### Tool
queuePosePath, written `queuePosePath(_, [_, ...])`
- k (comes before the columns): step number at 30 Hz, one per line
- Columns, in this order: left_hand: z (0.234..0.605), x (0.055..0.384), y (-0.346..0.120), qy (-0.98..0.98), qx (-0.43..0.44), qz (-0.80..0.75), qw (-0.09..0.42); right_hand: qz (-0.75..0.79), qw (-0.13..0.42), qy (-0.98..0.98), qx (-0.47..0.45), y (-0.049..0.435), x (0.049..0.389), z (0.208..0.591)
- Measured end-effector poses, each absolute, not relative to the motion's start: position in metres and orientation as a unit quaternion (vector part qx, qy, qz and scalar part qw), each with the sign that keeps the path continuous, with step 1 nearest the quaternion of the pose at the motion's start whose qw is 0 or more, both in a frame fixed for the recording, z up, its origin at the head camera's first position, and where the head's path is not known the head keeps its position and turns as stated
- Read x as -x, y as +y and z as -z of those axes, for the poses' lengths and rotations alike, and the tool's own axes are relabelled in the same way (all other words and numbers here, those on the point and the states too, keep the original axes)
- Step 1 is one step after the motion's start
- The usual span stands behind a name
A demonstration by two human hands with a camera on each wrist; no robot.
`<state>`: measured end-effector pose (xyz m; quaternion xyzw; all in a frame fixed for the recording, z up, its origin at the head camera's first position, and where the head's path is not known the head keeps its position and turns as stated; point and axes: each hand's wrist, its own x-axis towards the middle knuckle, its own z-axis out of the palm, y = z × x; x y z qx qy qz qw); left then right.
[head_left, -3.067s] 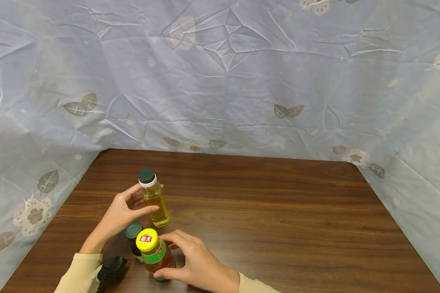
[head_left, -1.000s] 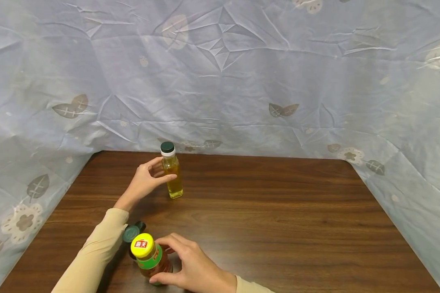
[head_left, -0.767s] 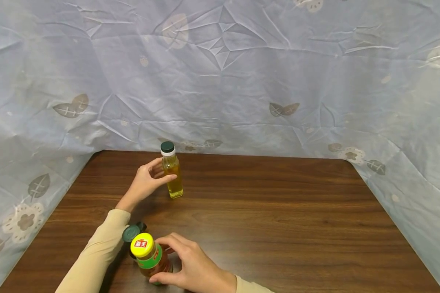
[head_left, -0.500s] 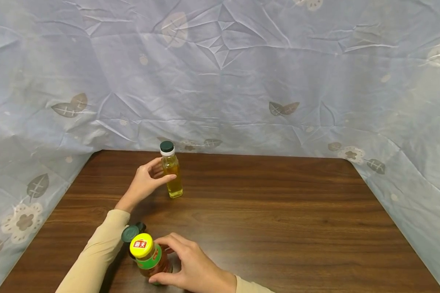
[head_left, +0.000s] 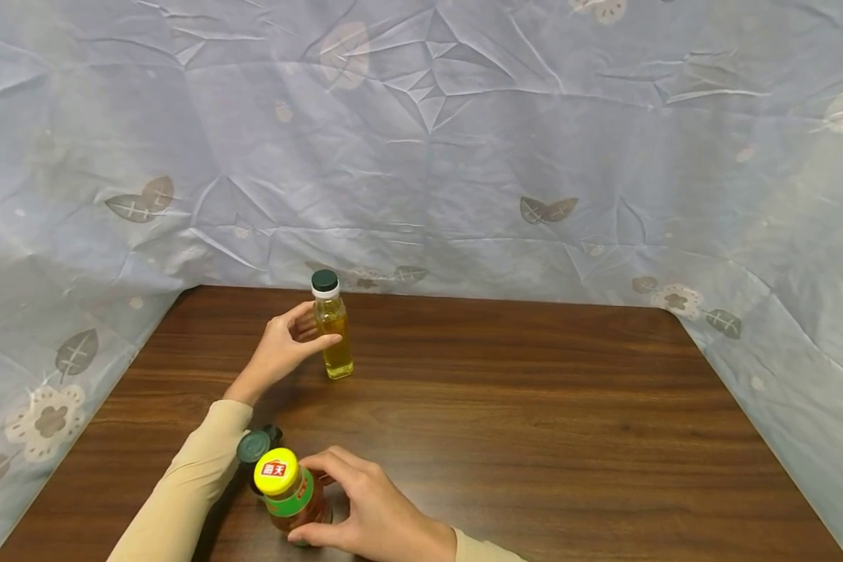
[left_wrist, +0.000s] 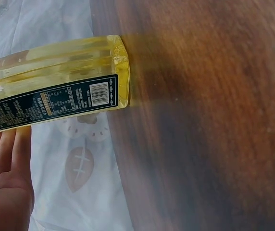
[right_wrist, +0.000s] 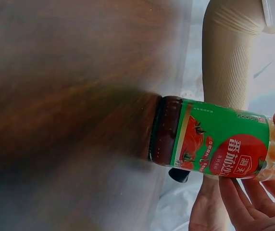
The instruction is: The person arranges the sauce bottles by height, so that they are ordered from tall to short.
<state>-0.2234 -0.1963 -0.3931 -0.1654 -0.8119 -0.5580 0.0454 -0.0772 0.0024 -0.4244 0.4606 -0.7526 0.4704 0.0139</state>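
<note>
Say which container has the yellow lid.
The jar in the right hand, with a tomato label. The bottle in the left hand and the container behind the jar have dark green lids.

On the yellow lid [head_left: 283,485] of the jar [head_left: 298,511] we read 海天, in white on a red sign [head_left: 274,468]. The right wrist view shows us the same brand, 海天, on the jar's green label [right_wrist: 214,118], framed inside a red disc [right_wrist: 257,150]. Beside it we make out 番茄沙 in large white characters; what follows is unclear to us. The smaller print near the tomatoes [right_wrist: 192,137] is too fine to read. On the bottle [left_wrist: 80,53] we see a dark label [left_wrist: 31,108] with a barcode [left_wrist: 99,94], a printed table [left_wrist: 59,101] and pale Chinese text, all too small for us to read.
</note>
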Motion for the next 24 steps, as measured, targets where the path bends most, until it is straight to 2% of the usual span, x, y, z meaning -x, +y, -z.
queuePosePath(4, [0.393,0.223,-0.196,-0.810,0.170,0.560,0.046,-0.473,0.018,-0.748,-0.466,0.004,0.077,0.423])
queuePosePath(8, [0.391,0.223,-0.196,-0.811,0.171,0.557,0.049,-0.459,0.047,-0.749,-0.476,0.007,0.081,0.421])
queuePosePath(16, [0.392,0.222,-0.197,-0.815,0.173,0.551,0.049,-0.496,0.026,-0.754,-0.430,0.018,0.096,0.417])
queuePosePath(24, [0.421,0.241,-0.205,-0.811,0.172,0.558,0.048,-0.495,0.062,-0.774,-0.389,0.037,0.127,0.406])
